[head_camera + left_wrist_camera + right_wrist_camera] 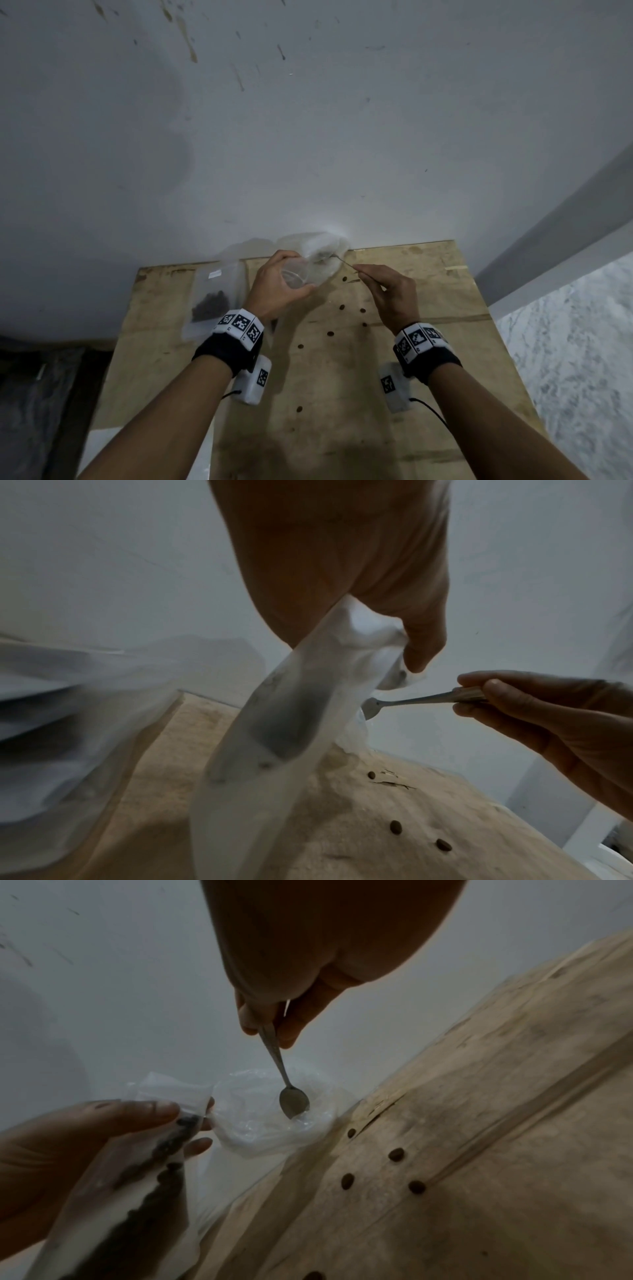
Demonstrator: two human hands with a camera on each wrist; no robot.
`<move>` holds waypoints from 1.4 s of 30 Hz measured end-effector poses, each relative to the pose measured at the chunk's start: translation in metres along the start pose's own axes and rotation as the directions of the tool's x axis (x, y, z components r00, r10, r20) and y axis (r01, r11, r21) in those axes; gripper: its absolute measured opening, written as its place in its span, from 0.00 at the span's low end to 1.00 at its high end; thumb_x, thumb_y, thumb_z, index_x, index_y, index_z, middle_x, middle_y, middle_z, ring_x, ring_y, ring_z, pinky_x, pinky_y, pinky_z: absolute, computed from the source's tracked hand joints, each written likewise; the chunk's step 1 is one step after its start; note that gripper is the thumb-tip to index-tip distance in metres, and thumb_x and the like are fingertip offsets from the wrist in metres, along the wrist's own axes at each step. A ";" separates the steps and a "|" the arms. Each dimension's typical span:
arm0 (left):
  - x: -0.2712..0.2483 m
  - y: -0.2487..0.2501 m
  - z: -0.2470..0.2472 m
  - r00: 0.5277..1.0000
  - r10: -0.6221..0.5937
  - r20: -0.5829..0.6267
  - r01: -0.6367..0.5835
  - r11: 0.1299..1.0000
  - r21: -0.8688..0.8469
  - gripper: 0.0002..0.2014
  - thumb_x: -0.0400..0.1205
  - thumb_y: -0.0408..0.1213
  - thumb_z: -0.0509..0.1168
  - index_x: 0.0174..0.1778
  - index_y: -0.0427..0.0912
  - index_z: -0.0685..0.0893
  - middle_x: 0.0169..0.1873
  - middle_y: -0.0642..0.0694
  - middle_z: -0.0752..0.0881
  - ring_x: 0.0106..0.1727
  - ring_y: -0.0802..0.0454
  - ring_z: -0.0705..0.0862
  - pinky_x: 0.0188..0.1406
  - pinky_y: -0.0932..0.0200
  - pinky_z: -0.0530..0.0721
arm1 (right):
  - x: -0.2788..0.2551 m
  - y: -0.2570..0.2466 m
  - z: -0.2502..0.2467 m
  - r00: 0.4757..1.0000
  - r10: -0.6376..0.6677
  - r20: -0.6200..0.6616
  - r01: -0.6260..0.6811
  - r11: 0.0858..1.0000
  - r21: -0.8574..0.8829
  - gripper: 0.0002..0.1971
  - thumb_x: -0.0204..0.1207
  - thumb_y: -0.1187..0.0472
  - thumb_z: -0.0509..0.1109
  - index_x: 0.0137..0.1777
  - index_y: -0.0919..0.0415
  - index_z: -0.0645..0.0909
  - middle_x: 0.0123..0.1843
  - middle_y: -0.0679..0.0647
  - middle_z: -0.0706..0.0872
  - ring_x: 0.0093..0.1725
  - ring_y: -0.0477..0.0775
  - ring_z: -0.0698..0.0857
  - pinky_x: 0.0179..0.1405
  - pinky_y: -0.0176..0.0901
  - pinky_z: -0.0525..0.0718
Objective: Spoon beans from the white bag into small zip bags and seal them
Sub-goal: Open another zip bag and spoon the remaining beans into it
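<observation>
1 filled zip bag (211, 301) lies aside. Left hand (274, 287) grips a part-filled small zip bag (150, 1172); right hand (390, 291) pinches the spoon (293, 1102), empty, inside the white bag (270, 1121). Sealing pending.

On the wooden table (428, 342), the white bag (325, 253) stands at the far edge against the wall (308, 137); left of the white bag lies a filled zip bag (212, 298), and before it, nearer the person, lie scattered beans (342, 308).
</observation>
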State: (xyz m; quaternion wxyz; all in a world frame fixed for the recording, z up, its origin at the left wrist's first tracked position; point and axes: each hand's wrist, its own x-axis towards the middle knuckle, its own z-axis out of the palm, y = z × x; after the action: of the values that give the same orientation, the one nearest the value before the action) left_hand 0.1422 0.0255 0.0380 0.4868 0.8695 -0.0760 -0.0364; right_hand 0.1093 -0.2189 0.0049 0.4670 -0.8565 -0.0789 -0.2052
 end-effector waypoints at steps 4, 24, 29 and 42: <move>0.002 -0.003 0.000 0.997 -0.072 -0.017 0.071 0.996 -0.051 0.26 0.69 0.41 0.83 0.61 0.48 0.81 0.58 0.53 0.84 0.58 0.56 0.84 0.58 0.57 0.85 | 0.002 -0.001 0.001 0.996 0.013 -0.089 -0.012 1.000 0.009 0.07 0.79 0.66 0.74 0.55 0.59 0.91 0.51 0.47 0.92 0.52 0.40 0.90 0.53 0.35 0.87; 0.008 -0.018 -0.001 0.979 -0.183 -0.088 0.179 0.983 -0.051 0.29 0.68 0.37 0.84 0.63 0.42 0.81 0.56 0.48 0.87 0.54 0.55 0.86 0.51 0.68 0.84 | 0.012 0.009 0.007 0.954 0.188 -0.233 -0.177 0.982 0.068 0.07 0.82 0.63 0.71 0.53 0.61 0.90 0.44 0.47 0.91 0.43 0.43 0.90 0.42 0.30 0.85; 0.010 -0.016 -0.001 0.979 -0.191 -0.071 0.187 0.981 -0.058 0.27 0.70 0.34 0.82 0.61 0.46 0.79 0.53 0.51 0.84 0.48 0.68 0.82 0.41 0.80 0.79 | 0.012 0.008 0.006 0.978 0.080 -0.192 -0.083 0.996 -0.008 0.05 0.81 0.66 0.72 0.51 0.62 0.90 0.45 0.48 0.91 0.43 0.42 0.88 0.42 0.26 0.81; 0.016 -0.015 0.007 0.993 -0.107 -0.050 0.110 0.993 0.051 0.23 0.71 0.36 0.81 0.59 0.46 0.79 0.59 0.52 0.78 0.56 0.56 0.79 0.52 0.74 0.76 | 0.014 0.014 0.002 0.968 0.065 -0.243 -0.074 0.997 -0.029 0.08 0.83 0.66 0.66 0.49 0.65 0.87 0.42 0.48 0.88 0.41 0.46 0.86 0.43 0.27 0.79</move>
State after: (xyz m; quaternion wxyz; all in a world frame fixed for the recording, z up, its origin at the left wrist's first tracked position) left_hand 0.1586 0.0249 0.0221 0.4622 0.8857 -0.0180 -0.0402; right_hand 0.1272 -0.2260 -0.0002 0.4639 -0.8359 0.0125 -0.2931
